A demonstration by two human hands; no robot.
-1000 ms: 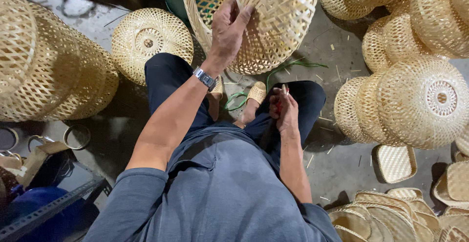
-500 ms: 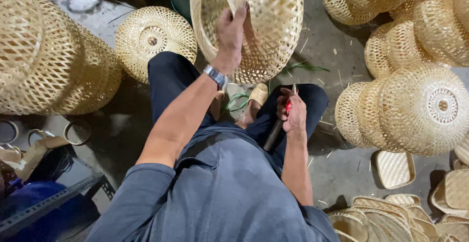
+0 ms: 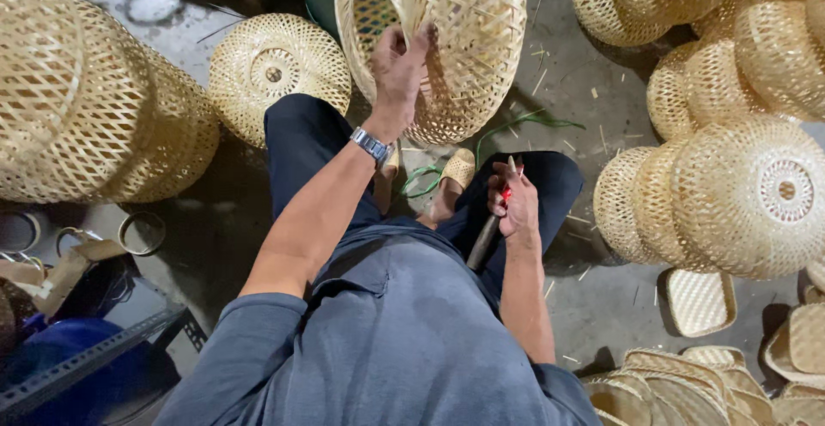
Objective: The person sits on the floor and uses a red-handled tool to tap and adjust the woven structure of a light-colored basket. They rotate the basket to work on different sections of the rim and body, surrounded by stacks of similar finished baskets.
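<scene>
I sit on a concrete floor with my knees apart. My left hand [image 3: 400, 67], with a metal watch on its wrist, grips the rim of a large woven bamboo basket [image 3: 468, 35] held up in front of me, its open mouth turned toward me. My right hand [image 3: 513, 202] rests on my right knee, closed around a small red-handled tool [image 3: 507, 190] with a dark shaft that runs down toward my lap.
Woven bamboo domes lie all around: one [image 3: 277, 69] by my left knee, a big stack [image 3: 94, 108] at left, several stacks [image 3: 739, 194] at right. Flat woven pieces [image 3: 700, 301] sit at lower right. Green cord [image 3: 430, 177] lies by my sandalled feet. Metal rings [image 3: 142, 232] lie at left.
My left hand has turned and shifted the basket slightly to the right. My right hand has settled lower on the knee with the red-handled tool.
</scene>
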